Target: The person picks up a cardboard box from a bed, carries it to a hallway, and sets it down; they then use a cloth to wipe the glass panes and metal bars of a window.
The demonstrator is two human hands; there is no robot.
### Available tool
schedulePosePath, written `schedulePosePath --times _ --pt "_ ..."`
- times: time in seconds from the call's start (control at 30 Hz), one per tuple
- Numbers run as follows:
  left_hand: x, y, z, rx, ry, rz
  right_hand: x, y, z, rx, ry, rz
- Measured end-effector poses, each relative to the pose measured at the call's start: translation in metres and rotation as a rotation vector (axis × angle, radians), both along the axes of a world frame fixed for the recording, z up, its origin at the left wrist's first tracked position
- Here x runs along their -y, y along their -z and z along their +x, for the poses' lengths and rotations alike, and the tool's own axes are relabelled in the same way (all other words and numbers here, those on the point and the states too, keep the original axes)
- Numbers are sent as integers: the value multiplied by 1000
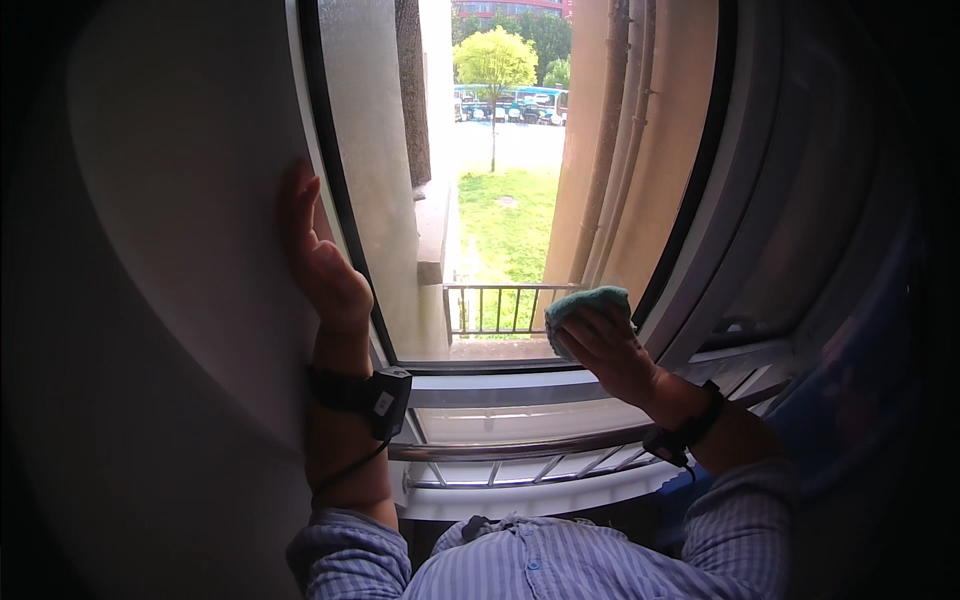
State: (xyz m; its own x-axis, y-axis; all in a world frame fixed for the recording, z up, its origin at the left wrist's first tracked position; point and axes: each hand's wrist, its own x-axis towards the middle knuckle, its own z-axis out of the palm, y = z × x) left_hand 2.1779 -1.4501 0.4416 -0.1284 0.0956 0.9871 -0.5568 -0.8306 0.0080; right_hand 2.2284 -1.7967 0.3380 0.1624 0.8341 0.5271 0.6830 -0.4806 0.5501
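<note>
My right hand holds a folded green cloth against the lower right part of a window pane, close to the black seal of the frame. The fingers lie spread over the cloth. My left hand is raised at the left side of the window, by the white frame and the wall next to it. Its fingers point up and nothing shows in it; whether the palm touches the wall or frame cannot be told. Both wrists wear black straps with small devices.
Below the pane a metal handrail with thin bars crosses above a white sill. A plain wall stands close on the left. Window frame sections and a dark blue surface lie at the right. Outside are pipes, a railing and grass.
</note>
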Motion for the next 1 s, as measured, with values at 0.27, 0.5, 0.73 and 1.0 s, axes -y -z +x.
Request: schedulePosePath --times 0.27,0.5,0.73,1.0 --pt "-6 -1 -3 -8 19 23 2 -111 21 198 -41 123" --pt "-3 0 -4 -19 -59 29 -14 -320 21 281 -462 435" --pt "-2 5 0 -8 -93 6 -15 -283 34 286 -338 714" --pt "-7 1 -1 30 -83 34 13 -55 -1 19 242 301"
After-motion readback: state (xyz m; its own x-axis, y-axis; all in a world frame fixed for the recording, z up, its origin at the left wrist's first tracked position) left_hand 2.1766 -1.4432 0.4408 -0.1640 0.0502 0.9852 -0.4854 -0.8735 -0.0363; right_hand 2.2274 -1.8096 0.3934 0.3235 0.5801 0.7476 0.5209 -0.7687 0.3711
